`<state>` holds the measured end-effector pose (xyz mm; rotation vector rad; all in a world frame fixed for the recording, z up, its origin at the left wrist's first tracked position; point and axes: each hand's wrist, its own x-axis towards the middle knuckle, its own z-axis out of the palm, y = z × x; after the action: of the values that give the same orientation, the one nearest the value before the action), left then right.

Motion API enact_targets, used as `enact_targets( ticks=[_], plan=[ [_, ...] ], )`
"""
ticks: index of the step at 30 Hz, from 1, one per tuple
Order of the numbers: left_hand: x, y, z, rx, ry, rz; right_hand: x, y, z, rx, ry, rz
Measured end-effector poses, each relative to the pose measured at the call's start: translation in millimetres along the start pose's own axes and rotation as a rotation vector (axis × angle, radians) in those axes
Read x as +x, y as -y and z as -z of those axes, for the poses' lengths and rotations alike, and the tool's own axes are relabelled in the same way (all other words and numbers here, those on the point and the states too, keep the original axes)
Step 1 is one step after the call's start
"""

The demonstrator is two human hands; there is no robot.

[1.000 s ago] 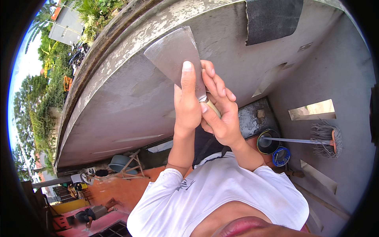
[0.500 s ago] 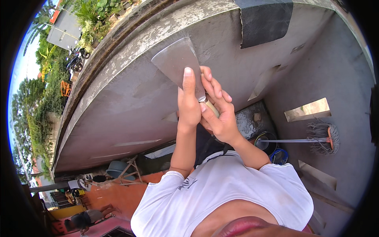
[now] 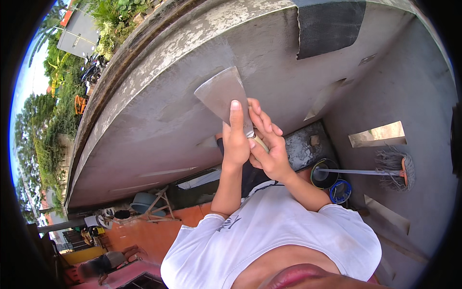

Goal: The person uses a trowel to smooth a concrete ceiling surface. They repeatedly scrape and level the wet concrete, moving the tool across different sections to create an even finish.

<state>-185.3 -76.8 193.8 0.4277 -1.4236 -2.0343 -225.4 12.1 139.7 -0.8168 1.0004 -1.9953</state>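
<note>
A scraper (image 3: 222, 92) with a broad, fan-shaped metal blade and a pale handle is held in front of the grey wall (image 3: 168, 103). My left hand (image 3: 237, 139) presses its thumb flat on the blade, its other fingers hidden behind. My right hand (image 3: 270, 149) is closed around the handle, fingers along the blade's right edge. The blade's wide end points up toward the wall's top; whether it touches the surface I cannot tell. A paler scuffed patch shows on the wall just above it.
A dark square sheet (image 3: 331, 26) covers part of the wall's top. At the right are a mop (image 3: 395, 171), a black bucket (image 3: 325, 174) and a blue-rimmed container (image 3: 340, 191). A wooden stand (image 3: 161, 206) stands lower left; another person (image 3: 113, 260) is beyond it.
Both hands and the scraper have moved down the wall, closer to my body and slightly right. The grip on it looks the same.
</note>
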Motion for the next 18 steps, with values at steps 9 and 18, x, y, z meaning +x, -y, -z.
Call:
enact_targets(
  ticks=[9,18],
  plan=[
    [12.8,-22.4,-10.2,-0.002,-0.001,-0.042,19.8,19.3,-7.5,0.050,0.058,0.020],
    [-1.3,-4.4,-5.4,0.028,-0.055,0.012,4.4,6.2,0.3,0.139,0.066,-0.047]
  ],
)
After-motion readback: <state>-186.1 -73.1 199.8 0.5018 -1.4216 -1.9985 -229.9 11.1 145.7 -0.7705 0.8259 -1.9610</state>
